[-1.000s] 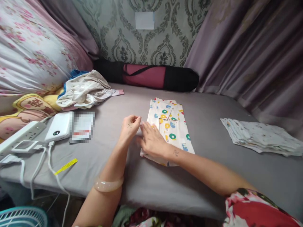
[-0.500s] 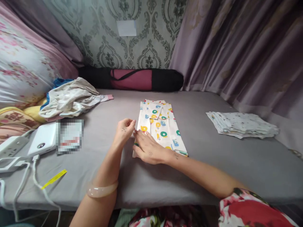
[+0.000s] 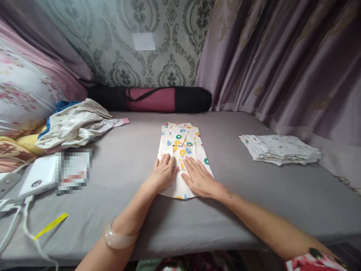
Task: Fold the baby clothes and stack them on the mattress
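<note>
A small white shirt (image 3: 180, 150) printed with yellow, green and blue figures lies on the grey bed sheet, its sides and sleeves folded inward into a long narrow shape. Its collar points away from me and its curved hem faces me. My left hand (image 3: 164, 173) rests flat on the lower left part of the shirt, fingers stretched out. On the lower right part lies my right hand (image 3: 199, 177), also flat with spread fingers. Neither hand grasps the cloth.
A stack of folded white clothes (image 3: 282, 149) sits at the right. Rumpled clothes (image 3: 79, 124) lie at the left, behind a white power bank (image 3: 39, 175) with cables and a yellow strip (image 3: 50, 226). A black and maroon roll bag (image 3: 150, 99) lies along the wall.
My left hand has gone from raised beside the shirt to flat on it. My right hand has moved right across the cloth. The hem now lies spread toward me. The view has shifted slightly.
</note>
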Action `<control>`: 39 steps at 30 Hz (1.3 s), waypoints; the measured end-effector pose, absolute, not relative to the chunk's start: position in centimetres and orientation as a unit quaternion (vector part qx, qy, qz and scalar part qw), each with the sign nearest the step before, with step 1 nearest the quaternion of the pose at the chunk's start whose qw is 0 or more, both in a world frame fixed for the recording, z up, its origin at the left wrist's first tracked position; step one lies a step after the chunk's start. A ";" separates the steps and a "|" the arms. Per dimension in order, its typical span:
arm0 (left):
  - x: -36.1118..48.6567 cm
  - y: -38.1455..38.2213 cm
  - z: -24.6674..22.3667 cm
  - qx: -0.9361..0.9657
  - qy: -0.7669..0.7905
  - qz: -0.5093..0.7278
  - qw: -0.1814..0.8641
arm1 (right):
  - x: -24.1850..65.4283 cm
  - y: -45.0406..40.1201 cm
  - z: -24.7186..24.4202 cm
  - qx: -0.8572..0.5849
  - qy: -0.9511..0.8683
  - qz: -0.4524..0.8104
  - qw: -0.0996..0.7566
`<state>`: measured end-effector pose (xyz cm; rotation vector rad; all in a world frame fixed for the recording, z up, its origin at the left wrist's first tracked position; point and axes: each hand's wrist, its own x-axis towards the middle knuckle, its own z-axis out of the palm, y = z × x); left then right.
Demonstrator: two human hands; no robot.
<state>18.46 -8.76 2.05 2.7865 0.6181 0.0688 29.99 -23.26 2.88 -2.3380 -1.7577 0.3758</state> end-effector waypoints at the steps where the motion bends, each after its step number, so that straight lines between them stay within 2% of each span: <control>1: 18.5 -8.9 2.0 0.967 0.216 0.008 0.137 | 30.2 -23.5 3.3 -0.782 -0.597 0.148 0.100; 5: 17.6 -9.1 2.7 0.974 0.180 -0.022 0.132 | 30.9 -25.7 4.3 -0.786 -0.594 0.136 0.109; 9: 14.5 -9.6 3.9 0.989 0.077 -0.039 0.121 | 30.7 -28.1 3.9 -0.774 -0.613 0.118 0.103; 16: 10.8 -9.8 5.4 0.993 0.012 0.019 0.115 | 30.5 -30.1 4.1 -0.727 -0.667 0.120 0.112; 21: 9.8 -8.9 5.1 0.993 -0.007 0.018 0.113 | 30.9 -31.7 4.6 -0.684 -0.712 0.110 0.115; 25: 8.9 -8.0 4.0 0.992 -0.050 0.027 0.109 | 32.3 -32.8 4.7 -0.689 -0.700 0.110 0.152; 30: 8.6 -7.0 3.3 0.994 -0.058 0.006 0.094 | 34.1 -34.0 4.8 -0.703 -0.680 0.110 0.179; 39: 9.2 -5.5 3.1 0.987 -0.006 0.059 0.151 | 35.1 -33.8 4.2 -0.690 -0.690 0.082 0.204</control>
